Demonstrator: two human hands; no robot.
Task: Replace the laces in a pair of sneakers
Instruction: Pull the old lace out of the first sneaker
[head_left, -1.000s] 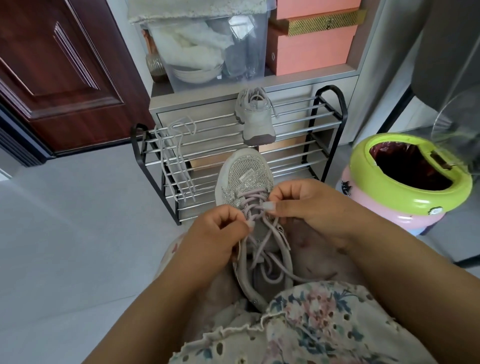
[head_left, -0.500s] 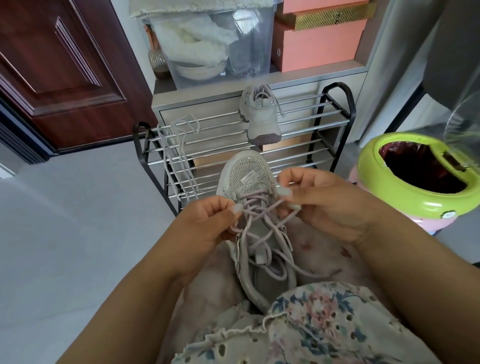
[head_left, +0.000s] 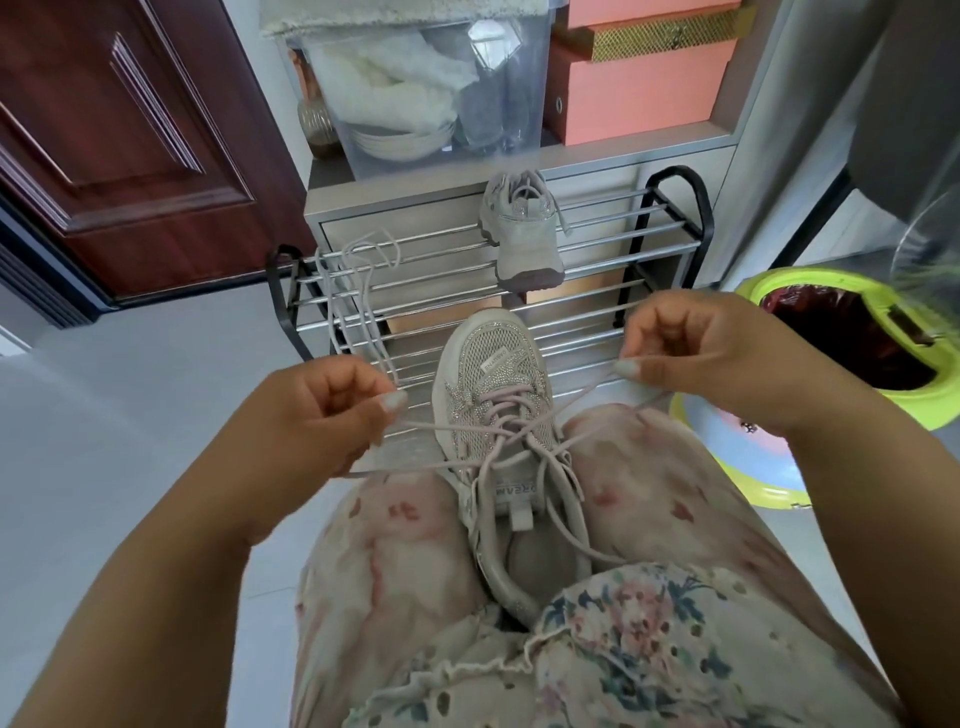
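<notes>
Sneaker wedged heel-down between the knees, toe pointing away. Left hand and right hand each pinch a strand of the pink lace, every grip closed on lace, drawn outward to either side. Pull both ends evenly so the crossings seat flat (tongue centred). Beyond, on the shoe rack, lie spare laces and the second sneaker.

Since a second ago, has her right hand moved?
Yes. The right hand has pulled rightward off the sneaker toward the green bin.
</notes>
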